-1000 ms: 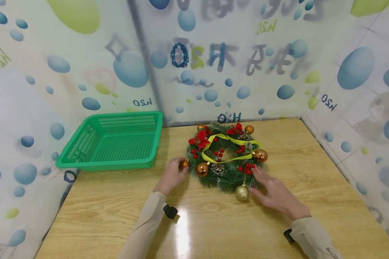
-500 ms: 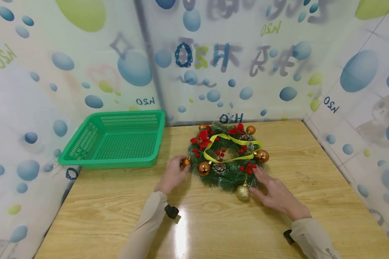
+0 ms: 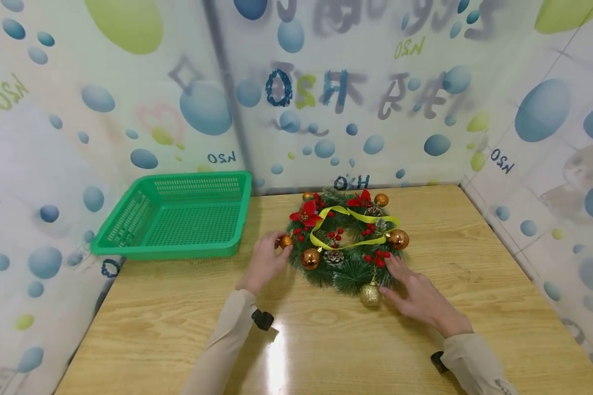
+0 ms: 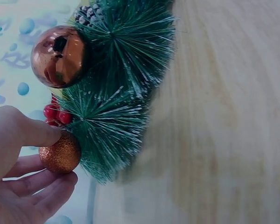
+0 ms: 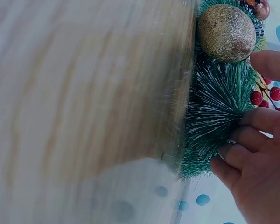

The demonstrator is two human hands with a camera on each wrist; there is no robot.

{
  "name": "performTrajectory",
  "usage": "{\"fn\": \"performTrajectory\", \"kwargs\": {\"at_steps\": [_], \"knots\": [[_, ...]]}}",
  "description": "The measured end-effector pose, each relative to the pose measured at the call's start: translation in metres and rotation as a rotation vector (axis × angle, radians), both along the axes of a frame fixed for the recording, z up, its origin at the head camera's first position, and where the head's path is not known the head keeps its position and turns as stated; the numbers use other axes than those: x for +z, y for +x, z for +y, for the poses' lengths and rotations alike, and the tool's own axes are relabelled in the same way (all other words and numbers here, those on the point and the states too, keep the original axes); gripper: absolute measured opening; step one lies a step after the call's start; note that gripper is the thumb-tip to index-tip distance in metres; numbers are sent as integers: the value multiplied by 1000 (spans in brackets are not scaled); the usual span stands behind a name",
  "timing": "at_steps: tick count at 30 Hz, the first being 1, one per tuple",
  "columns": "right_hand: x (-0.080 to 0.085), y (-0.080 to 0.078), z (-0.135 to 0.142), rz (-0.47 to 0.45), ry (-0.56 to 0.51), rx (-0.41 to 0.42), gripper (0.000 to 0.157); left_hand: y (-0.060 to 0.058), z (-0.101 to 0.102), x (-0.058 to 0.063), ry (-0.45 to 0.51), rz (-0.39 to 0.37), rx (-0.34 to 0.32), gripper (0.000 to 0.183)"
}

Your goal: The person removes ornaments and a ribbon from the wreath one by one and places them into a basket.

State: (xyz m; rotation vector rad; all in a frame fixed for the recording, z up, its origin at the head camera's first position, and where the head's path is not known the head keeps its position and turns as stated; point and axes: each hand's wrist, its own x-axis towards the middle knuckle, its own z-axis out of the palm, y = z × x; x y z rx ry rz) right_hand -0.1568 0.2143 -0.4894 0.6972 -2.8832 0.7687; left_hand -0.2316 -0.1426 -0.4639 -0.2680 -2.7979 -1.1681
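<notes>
A green Christmas wreath (image 3: 351, 277) lies on the table, set with red poinsettias (image 3: 305, 214), red berries, pinecones and baubles. On its left side my left hand (image 3: 263, 264) pinches a small orange glitter bauble (image 4: 59, 156) between thumb and fingers. A shiny copper bauble (image 4: 59, 57) sits close by on the greenery. My right hand (image 3: 420, 296) rests its fingertips against the wreath's right front edge, fingers loosely bent. Its thumb is beside a gold glitter bauble (image 5: 227, 33) at the front. A yellow ribbon (image 3: 365, 218) loops across the wreath's top.
A green plastic basket (image 3: 178, 254) stands at the back left of the wooden table (image 3: 336, 351). Walls covered with a bubble print (image 3: 301, 153) close in behind the table and at both sides.
The small orange bauble has shifted slightly up in the left hand's fingers, and more of it shows. The right hand and the wreath have stayed in place.
</notes>
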Motion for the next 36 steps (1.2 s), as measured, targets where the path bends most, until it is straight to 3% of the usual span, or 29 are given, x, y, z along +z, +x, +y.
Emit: {"fn": "performTrajectory", "kwargs": {"at_steps": [10, 19, 36], "knots": [[0, 0, -2, -26, -10, 6, 75, -1, 3, 12, 8, 25, -21, 44], [0, 0, -4, -12, -13, 21, 74, 3, -1, 20, 33, 101, -34, 40], [0, 1, -1, 19, -3, 0, 73, 15, -3, 14, 36, 56, -78, 43]]}}
